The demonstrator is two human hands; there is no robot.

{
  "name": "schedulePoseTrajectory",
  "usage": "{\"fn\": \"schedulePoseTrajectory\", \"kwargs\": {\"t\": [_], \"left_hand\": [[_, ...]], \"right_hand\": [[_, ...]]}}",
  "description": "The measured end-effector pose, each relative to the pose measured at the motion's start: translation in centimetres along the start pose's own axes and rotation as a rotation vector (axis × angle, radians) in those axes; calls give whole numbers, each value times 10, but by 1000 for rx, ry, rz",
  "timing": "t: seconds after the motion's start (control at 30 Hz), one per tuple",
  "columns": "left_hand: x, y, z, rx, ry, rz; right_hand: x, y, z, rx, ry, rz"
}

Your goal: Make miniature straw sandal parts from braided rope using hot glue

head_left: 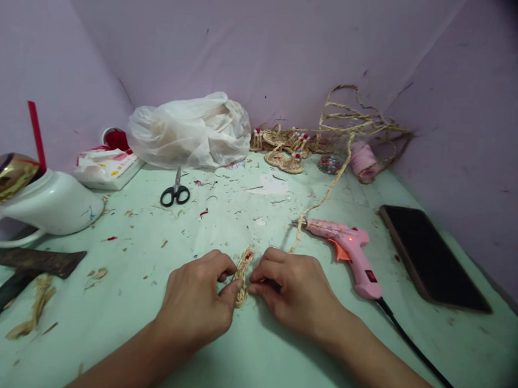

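Between my two hands a small coiled piece of braided straw cord (241, 292) stands near the front of the table, with a red spot near its top. My left hand (200, 294) pinches its left side between thumb and fingers. My right hand (296, 286) is closed at its right edge, its fingers drawn together on the straw cord (327, 192), which runs from behind this hand to the back. The bit of cord at the fingertips is hidden. A pink glue gun (346, 242) with a lit orange light lies right of my right hand, its nozzle by the cord.
Small scissors (176, 192) lie at left centre. On the left are a white pitcher (57, 204) and a hammer (39, 263). A plastic bag (193, 132), finished-looking straw pieces (285, 160) and a pink spool (364, 161) line the back. A phone (435, 257) lies right. Scraps litter the table.
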State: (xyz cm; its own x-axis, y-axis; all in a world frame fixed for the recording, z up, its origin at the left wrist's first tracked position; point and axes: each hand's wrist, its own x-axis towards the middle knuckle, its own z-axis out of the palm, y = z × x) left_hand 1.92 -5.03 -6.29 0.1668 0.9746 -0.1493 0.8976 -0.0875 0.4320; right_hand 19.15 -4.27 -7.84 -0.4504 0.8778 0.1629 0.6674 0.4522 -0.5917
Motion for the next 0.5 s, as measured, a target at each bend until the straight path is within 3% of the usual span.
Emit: {"fn": "schedulePoseTrajectory", "kwargs": {"t": [0.27, 0.5], "left_hand": [[-2, -2, 2, 8, 16, 29], [0, -2, 3, 16, 9, 13]], "right_hand": [[0, 2, 5, -95, 23, -26], [0, -1, 9, -103, 37, 51]]}}
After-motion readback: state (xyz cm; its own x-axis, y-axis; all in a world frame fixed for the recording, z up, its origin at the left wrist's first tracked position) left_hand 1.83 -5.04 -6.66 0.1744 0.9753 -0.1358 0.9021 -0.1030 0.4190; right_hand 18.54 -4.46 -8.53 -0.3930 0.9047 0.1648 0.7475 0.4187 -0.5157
